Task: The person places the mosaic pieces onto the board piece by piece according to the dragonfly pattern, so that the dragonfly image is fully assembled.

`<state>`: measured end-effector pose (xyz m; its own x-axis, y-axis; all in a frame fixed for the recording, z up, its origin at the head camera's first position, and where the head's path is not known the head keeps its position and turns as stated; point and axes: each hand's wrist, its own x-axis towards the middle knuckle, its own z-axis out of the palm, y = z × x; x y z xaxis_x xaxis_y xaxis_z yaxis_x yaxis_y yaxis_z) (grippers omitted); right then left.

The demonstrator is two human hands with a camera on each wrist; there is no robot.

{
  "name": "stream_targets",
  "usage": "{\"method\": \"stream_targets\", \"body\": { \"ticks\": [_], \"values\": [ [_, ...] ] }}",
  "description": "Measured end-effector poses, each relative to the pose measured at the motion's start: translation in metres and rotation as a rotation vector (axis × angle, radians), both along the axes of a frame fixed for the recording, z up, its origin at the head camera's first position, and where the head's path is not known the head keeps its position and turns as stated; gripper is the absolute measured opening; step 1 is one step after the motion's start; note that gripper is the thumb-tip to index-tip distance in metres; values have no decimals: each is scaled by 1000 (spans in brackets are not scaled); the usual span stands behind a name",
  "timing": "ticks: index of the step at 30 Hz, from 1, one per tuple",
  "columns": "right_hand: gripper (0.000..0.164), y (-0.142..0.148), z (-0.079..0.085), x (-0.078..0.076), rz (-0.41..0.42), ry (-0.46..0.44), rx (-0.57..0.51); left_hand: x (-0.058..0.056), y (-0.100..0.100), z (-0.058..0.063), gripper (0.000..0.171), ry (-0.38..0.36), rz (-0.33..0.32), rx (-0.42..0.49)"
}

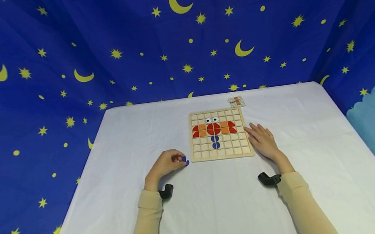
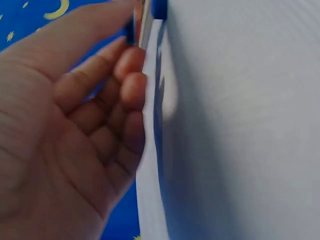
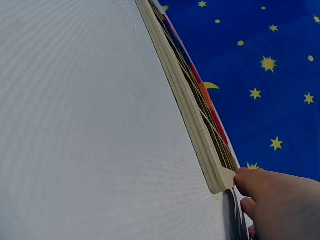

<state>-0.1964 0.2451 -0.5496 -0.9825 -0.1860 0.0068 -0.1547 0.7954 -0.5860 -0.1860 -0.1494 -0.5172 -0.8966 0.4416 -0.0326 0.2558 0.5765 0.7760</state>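
A wooden grid board (image 1: 223,157) lies on the table with a figure of flat pieces set in its squares: round eyes (image 1: 215,120), red quarter-round pieces (image 1: 210,126), orange squares (image 1: 202,130) and blue rounded pieces (image 1: 216,145). Left of its near corner, my left hand (image 1: 166,163) pinches a small blue piece (image 1: 183,159) between thumb and fingers. A second blue piece (image 1: 187,163) shows at the fingertips; whether it is held or lies on the cloth is unclear. My right hand (image 1: 263,141) rests at the board's right side, its thumb touching the rim in the right wrist view.
A small picture card (image 1: 236,101) with a gridded figure lies just beyond the board's far right corner. White cloth (image 1: 219,206) covers the table. Black wrist mounts (image 1: 269,179) sit on both arms. A blue curtain with stars and moons (image 1: 149,32) stands behind.
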Motion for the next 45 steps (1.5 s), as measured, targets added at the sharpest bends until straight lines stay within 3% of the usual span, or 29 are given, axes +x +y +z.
{"method": "stream_targets", "body": {
  "ticks": [7, 13, 22, 37, 45],
  "values": [
    [47, 0, -2, 1, -9, 5, -11, -8, 27, 8, 22, 88, -48, -14],
    [47, -1, -2, 2, -9, 2, -9, -12, 51, 9, 22, 113, -98, -41],
    [47, -1, -3, 0, -20, -5, -2, -19, 76, 9, 25, 181, -110, -79],
    [47, 0, -2, -1, -5, 5, -7, -26, 99, 7, 27, 148, -129, -94],
    [47, 1, -1, -1, -5, -2, -13, -26, 106, 5, 24, 240, -143, -248]
  ]
}}
